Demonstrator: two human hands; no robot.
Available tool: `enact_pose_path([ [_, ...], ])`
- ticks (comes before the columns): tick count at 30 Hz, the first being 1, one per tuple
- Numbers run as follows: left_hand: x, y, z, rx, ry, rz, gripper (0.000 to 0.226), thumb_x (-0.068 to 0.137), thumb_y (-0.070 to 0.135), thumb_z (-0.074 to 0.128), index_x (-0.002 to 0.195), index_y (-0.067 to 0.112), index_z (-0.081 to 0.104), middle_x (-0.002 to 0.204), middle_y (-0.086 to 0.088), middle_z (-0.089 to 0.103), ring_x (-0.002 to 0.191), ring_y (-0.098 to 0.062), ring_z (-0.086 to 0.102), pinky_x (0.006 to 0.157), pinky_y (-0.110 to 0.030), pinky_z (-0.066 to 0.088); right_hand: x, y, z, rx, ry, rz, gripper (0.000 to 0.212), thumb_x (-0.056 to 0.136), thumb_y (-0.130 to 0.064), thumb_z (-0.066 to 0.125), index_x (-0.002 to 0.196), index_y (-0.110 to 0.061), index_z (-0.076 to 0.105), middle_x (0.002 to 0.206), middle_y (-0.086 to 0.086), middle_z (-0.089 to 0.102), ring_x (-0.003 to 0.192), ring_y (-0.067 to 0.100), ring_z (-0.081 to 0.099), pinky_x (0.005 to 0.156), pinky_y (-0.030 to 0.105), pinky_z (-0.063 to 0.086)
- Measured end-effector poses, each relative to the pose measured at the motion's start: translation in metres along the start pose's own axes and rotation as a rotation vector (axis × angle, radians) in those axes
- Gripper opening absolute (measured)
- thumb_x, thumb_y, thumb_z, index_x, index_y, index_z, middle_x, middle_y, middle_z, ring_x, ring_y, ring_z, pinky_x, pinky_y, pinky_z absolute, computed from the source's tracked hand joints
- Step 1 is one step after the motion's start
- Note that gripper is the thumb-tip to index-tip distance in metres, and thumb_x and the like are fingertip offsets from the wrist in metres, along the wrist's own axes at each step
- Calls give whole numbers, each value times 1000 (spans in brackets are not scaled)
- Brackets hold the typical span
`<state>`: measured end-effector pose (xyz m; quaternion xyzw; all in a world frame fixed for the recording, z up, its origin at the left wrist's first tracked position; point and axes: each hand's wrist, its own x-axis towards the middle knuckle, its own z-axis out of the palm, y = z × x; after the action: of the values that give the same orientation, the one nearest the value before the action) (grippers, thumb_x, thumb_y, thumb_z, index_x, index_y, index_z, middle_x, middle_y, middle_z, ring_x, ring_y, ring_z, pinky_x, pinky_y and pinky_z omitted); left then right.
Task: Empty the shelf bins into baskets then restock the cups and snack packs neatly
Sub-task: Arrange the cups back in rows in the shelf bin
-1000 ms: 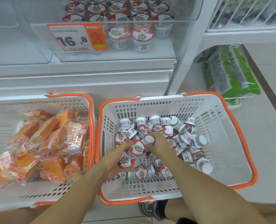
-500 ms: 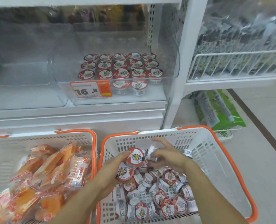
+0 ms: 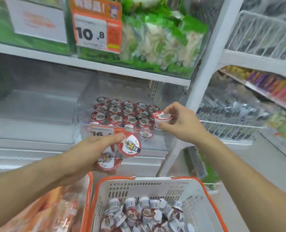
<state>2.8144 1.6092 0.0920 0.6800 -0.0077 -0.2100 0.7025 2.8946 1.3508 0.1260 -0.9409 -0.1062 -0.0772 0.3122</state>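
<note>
My left hand grips two red-and-white lidded cups, lids facing me, just in front of the clear shelf bin. My right hand pinches one more cup by its rim at the bin's front right corner, above the rows of upright cups standing inside. Below, a white basket with an orange rim holds several loose cups. A second basket at lower left holds orange snack packs, blurred.
An empty clear bin sits left of the cup bin. An orange 16.8 price tag hangs on the cup bin's front. Green packs fill the shelf above. A white upright and wire racks stand to the right.
Both hands rose out of the cup basket carrying cups and now reach the shelf bin. The view tilted up, so the baskets dropped to the bottom edge.
</note>
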Motion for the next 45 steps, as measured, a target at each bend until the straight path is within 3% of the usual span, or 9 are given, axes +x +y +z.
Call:
enact_pose_path([
  [3,-3,-1,-9,-43,-32,16,31,79,48,65,97,28,80,102,-4,77,79,-19,64,77,-40,60,35,-3,3,-407,-260,71,63,85,-37,71,141,-17,51,135,9,59,123,26,55,98,32,44],
  [6,2,-6,-14,-27,23,16,30,75,54,68,93,33,81,102,6,77,92,-19,70,75,-40,62,58,4,8,-542,-451,182,60,74,-50,66,113,-5,68,104,16,71,86,27,62,74,36,50],
  [11,10,-19,-25,8,85,-40,40,68,59,70,82,24,82,90,3,77,92,-21,71,69,-41,63,85,10,17,-672,-550,171,56,76,-46,78,123,-16,69,107,-2,68,95,20,63,85,33,53],
  [14,13,-20,-25,-33,70,-65,34,78,50,72,81,18,81,76,7,77,81,-18,74,70,-46,63,91,14,24,-784,-608,177,35,66,-46,82,89,-24,68,75,-9,61,69,15,55,63,27,46],
  [18,18,-17,-24,-44,55,-53,30,85,49,68,89,20,77,66,22,72,66,-1,71,70,-34,63,90,22,33,-890,-572,126,10,70,-9,60,62,-12,55,58,2,52,56,23,46,49,29,39],
  [26,21,-16,-30,-40,80,-42,29,82,50,70,88,23,77,73,22,73,75,-6,72,77,-41,63,94,27,37,-1053,-603,10,15,74,2,54,78,-9,63,67,5,56,61,25,51,51,28,40],
  [38,25,-11,-33,-21,17,-22,25,82,54,66,84,33,81,89,4,78,84,-24,75,79,-46,62,95,15,28,-755,-446,-68,12,87,-14,71,97,-10,77,96,3,75,85,20,69,85,40,59],
  [41,25,-4,-36,-43,0,14,24,82,56,64,89,39,79,94,3,78,86,-20,72,77,-42,62,72,-33,27,-94,-267,-21,21,99,-28,62,104,-11,73,96,4,76,83,17,73,81,42,61],
  [45,26,6,-39,-67,6,41,39,84,59,59,93,29,80,92,-5,77,73,-17,65,68,-38,59,30,-79,35,367,-610,42,33,94,-27,66,122,-9,64,104,13,70,85,24,69,70,37,59],
])
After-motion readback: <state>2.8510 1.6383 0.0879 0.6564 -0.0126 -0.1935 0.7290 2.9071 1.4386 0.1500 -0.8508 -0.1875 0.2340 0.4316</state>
